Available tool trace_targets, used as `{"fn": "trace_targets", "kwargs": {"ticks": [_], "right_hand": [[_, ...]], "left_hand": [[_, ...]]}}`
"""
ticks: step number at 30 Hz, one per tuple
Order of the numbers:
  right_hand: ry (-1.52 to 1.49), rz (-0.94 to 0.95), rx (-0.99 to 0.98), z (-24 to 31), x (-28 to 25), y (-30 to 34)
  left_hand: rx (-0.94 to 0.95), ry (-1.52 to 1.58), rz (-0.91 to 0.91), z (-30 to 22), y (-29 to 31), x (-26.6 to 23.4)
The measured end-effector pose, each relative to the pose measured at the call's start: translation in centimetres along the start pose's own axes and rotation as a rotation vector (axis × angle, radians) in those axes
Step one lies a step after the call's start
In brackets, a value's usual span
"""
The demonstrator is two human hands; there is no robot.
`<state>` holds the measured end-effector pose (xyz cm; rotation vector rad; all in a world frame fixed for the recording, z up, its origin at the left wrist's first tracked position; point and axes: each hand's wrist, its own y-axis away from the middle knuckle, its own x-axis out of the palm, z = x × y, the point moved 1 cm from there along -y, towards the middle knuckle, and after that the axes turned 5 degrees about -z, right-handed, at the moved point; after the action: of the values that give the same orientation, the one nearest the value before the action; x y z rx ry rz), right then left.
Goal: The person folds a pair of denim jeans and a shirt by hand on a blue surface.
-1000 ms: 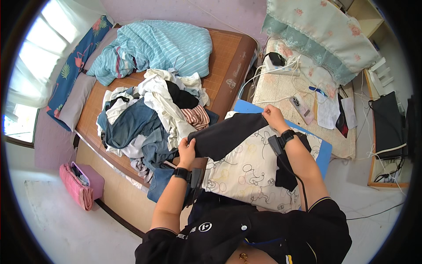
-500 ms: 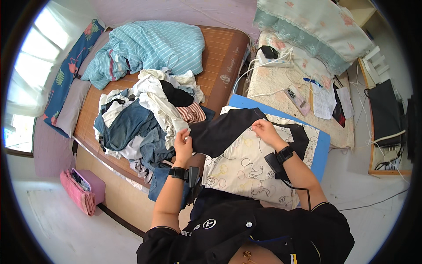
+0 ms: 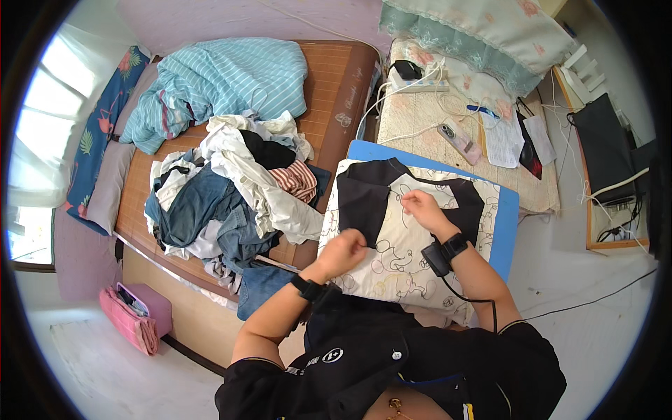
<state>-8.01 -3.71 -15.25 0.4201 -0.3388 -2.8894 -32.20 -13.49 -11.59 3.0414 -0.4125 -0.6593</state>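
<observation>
A garment with black sleeves [image 3: 362,210] and cream cloth printed with line drawings [image 3: 399,269] lies spread before me. Where the garment ends and any patterned cover under it begins, I cannot tell. My left hand [image 3: 344,252] is closed on the end of the left black sleeve, which now hangs folded down across the cream cloth. Above the upper middle of the garment is my right hand [image 3: 424,210], its fingers pinched together. What it holds, if anything, is hidden. The other black sleeve [image 3: 467,199] runs down the right side, partly behind my right forearm.
Beneath the cloth is a blue board [image 3: 509,231]. To its left, a heap of clothes [image 3: 203,203] covers part of the bed, near a striped blue quilt [image 3: 234,77]. Beyond the board are a phone [image 3: 458,142], white cables and papers [image 3: 500,143]. A pink bin [image 3: 150,308] stands lower left.
My left hand has moved right and toward me, folding the black sleeve from its outstretched position onto the cloth. My right hand has barely shifted. The head view has turned slightly.
</observation>
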Motion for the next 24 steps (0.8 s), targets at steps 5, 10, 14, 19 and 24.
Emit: {"fn": "trace_targets", "kwargs": {"ticks": [5,10,14,19,24], "right_hand": [[0.432,-0.268,-0.315,-0.1,3.5,-1.6],[0.604,-0.146,-0.196,1.4,4.4,-2.8],[0.330,-0.216,-0.248,3.2,3.9,-1.2],[0.446,-0.277,-0.300,2.1,2.4,0.3],[0.925,-0.207,-0.147,0.6,3.6,0.6]], "left_hand": [[0.166,-0.426,-0.200,1.5,1.5,0.3],[0.077,-0.335,-0.273,4.6,2.8,2.2],[0.086,-0.287,-0.328,5.6,3.6,1.5],[-0.013,-0.302,-0.355,6.6,4.3,1.8],[-0.119,-0.390,-0.300,6.9,5.5,2.0]]}}
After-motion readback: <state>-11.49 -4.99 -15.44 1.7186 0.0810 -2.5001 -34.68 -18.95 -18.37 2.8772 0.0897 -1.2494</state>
